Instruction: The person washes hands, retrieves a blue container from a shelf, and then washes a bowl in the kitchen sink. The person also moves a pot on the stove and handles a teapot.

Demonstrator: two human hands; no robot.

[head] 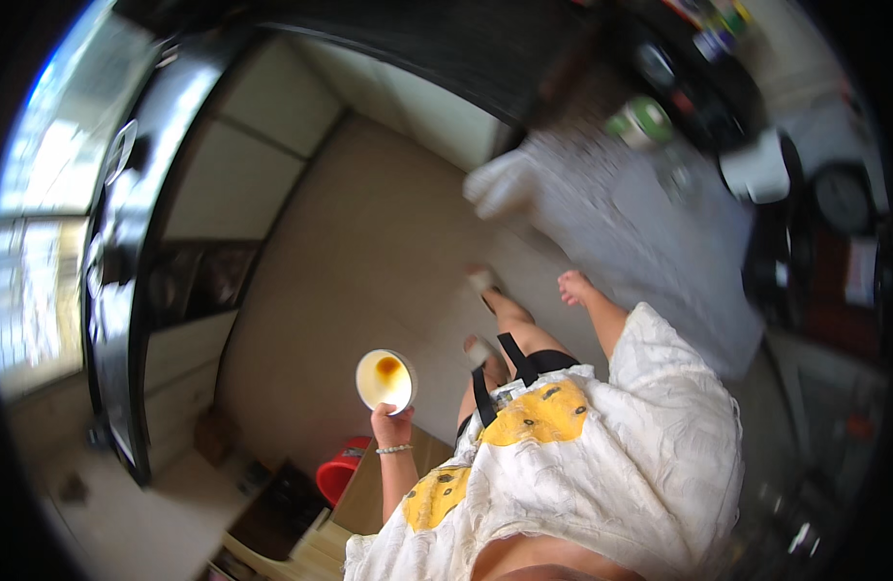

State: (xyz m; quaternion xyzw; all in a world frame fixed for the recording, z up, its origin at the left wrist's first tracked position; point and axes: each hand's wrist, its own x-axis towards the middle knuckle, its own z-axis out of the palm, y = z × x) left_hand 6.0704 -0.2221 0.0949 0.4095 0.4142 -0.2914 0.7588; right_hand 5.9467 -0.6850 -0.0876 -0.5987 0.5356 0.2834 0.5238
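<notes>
My left hand point(393, 426), with a beaded bracelet at the wrist, grips a white bowl point(371, 381) by its near rim. A brown-yellow liquid or residue point(389, 369) lies on one side inside the bowl. Out to the right, my right hand point(577, 287) hangs over the floor beside a cloth-covered table. Its fingers are loosely bent and nothing shows in them. Both feet, in light slippers point(481, 353), are on the floor below.
A dark-topped counter with pale cabinet doors point(221, 181) runs along the left, by a bright window point(43, 290). A red bucket point(337, 472) and a wooden shelf unit point(301, 545) stand near my left arm. At right, a grey-white cloth point(679, 240) drapes a table bearing a green-and-white container point(641, 122).
</notes>
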